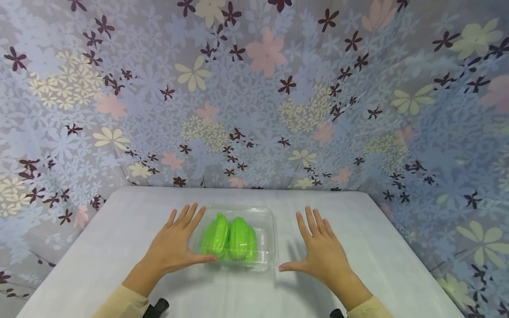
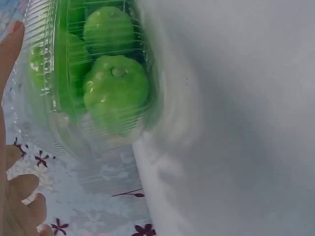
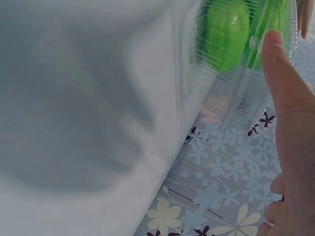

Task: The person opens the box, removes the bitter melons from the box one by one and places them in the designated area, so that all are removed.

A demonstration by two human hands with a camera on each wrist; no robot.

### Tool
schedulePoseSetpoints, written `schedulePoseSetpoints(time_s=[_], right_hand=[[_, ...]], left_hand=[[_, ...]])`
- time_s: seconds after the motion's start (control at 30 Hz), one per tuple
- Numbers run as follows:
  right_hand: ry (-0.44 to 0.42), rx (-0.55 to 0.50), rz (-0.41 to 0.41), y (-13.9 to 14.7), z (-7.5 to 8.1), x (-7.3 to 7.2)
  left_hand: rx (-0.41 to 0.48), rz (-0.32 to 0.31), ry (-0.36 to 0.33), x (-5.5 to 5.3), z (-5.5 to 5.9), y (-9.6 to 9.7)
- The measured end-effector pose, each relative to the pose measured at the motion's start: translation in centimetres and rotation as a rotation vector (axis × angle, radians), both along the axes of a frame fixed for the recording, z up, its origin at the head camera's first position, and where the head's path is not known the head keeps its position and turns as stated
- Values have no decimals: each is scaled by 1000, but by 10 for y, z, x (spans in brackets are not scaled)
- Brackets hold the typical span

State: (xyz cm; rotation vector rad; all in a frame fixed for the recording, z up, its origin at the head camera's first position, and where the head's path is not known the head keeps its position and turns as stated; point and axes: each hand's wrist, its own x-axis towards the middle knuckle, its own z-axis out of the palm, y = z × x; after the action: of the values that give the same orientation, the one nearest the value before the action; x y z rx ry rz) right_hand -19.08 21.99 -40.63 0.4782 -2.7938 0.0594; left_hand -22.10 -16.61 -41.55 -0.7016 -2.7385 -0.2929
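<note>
A clear plastic clamshell box (image 1: 265, 229) sits on the white table with its lid down. Inside lie several bright green, ribbed, elongated fruits (image 1: 238, 238), grouped toward its left side. My left hand (image 1: 171, 249) is spread at the box's left, fingers straight and thumb reaching over the near left corner in the head view; whether it touches, I cannot tell. To the right of the box, my right hand (image 1: 324, 251) is spread too, its thumb pointing at the box across a small gap. Neither hand holds anything. Both wrist views show the fruits through the ridged plastic (image 2: 98, 140).
The white table (image 1: 131, 221) carries the box near its far edge. Behind it and on both sides hangs a floral-patterned cloth or wall covering (image 1: 254, 110). Dark wrist straps or mounts (image 1: 157, 308) show by the beige sleeves (image 1: 123, 302).
</note>
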Motion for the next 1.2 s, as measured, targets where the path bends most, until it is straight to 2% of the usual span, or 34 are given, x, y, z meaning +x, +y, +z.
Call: schedulePoseSetpoints(time_s=[0.2, 0.4, 0.53, 0.63, 0.77, 1.03, 1.2], right_hand=[[-28, -99, 6, -7, -5, -4], [-71, -161, 1, -14, -12, -2], [-141, -238, -23, -18, -14, -3], [-219, -312, -37, -21, -15, -4], [-303, -415, -49, -24, -18, -2], [-369, -531, -33, -28, -28, -1], [-399, -608, -30, -32, -35, -2]], left_hand=[[133, 24, -43, -6, -10, -4], [240, 45, -146, 0, -22, -7], [291, 57, -194, 2, -27, -6], [322, 69, -238, 3, -30, -5], [368, 86, -329, 5, -31, -4], [477, 89, -465, 5, -33, -2], [539, 71, -507, 3, -38, -1]])
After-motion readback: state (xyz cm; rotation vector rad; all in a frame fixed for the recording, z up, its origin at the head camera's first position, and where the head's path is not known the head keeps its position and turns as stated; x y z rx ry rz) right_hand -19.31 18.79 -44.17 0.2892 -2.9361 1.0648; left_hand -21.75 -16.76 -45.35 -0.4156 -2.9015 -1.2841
